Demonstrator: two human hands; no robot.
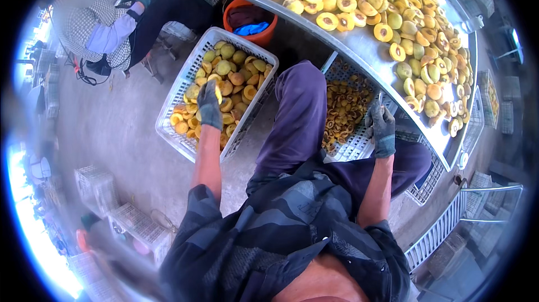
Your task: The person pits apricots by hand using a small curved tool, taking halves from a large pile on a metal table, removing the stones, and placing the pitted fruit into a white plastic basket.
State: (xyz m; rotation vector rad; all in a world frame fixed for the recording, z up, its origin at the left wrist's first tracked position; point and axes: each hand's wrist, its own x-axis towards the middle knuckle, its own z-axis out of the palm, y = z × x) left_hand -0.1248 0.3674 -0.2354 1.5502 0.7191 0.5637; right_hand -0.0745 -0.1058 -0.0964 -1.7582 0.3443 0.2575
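Gloved in dark grey, my left hand is over a white plastic crate of halved yellow peaches. Its fingers are around a peach half, partly hidden by the glove. My right hand, gloved too, grips a small metal tool whose lower part is covered by the fingers; I cannot tell its exact kind. Beneath the right hand, between my knees, a second white crate holds many small brown-and-yellow cut pieces. Ahead, halved peaches with brown centres lie spread on a metal table.
An orange bucket with dark and blue cloth stands under the table's raised metal edge. At the left sits another person. White plastic stools are behind on the left, and a metal-framed chair stands at the right.
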